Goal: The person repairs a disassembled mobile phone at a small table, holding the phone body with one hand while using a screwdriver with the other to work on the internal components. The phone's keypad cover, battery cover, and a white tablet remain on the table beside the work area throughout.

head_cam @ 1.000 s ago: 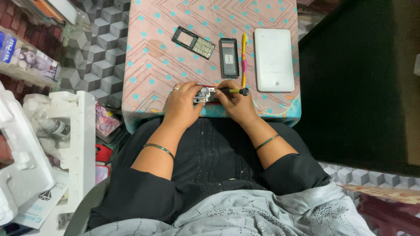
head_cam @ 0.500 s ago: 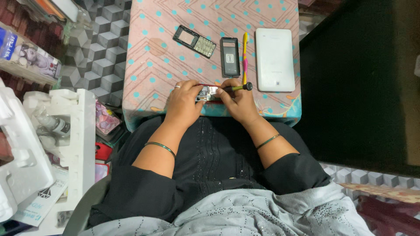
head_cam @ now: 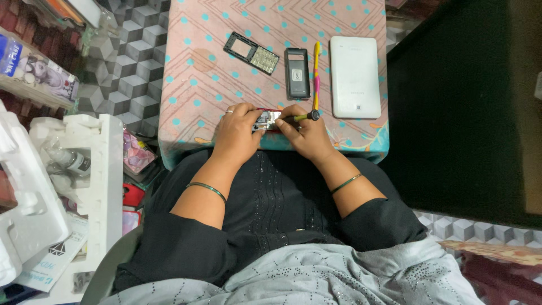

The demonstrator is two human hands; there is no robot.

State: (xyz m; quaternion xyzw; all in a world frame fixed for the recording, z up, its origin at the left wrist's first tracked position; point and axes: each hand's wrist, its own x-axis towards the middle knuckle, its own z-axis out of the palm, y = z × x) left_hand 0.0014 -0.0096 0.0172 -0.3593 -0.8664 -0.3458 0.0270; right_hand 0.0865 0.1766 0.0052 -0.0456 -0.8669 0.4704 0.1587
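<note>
Left of the surface (head_cam: 186, 85), a white foam packing block (head_cam: 73, 169) with moulded pockets stands on the floor; a small clear bottle with a dark label (head_cam: 70, 161) sits in one pocket. A flat printed box (head_cam: 42, 76) with a pale picture panel lies on the shelf at upper left, with a blue-capped package (head_cam: 10, 53) at its end. A white leaflet with dark print (head_cam: 48, 257) lies at lower left, and a pink patterned pouch (head_cam: 137, 158) just below the surface's left edge.

The surface is covered in pink cloth with zigzag lines and teal dots, teal trim at the near edge. Toward the far edge: black phone front frame with keypad (head_cam: 251, 52), tilted; black rectangular back cover (head_cam: 297, 72) upright beside it; a slim yellow-and-pink tool (head_cam: 317, 76) just right of that; a smooth white tablet-like slab (head_cam: 354, 76) by the right edge, rounded corners.

At the near edge, middle — a small phone body (head_cam: 266, 120), metallic with a red rim, mostly hidden by both hands. Left hand (head_cam: 240, 133) has fingers curled around its left side, ring on one finger. Right hand (head_cam: 307, 135) pinches a green-handled screwdriver (head_cam: 305, 117) with a dark cap, fingers closed narrow on the shaft, tip at the phone body. Thin green bangles on both wrists; black sleeves, grey embroidered fabric over the lap.
</note>
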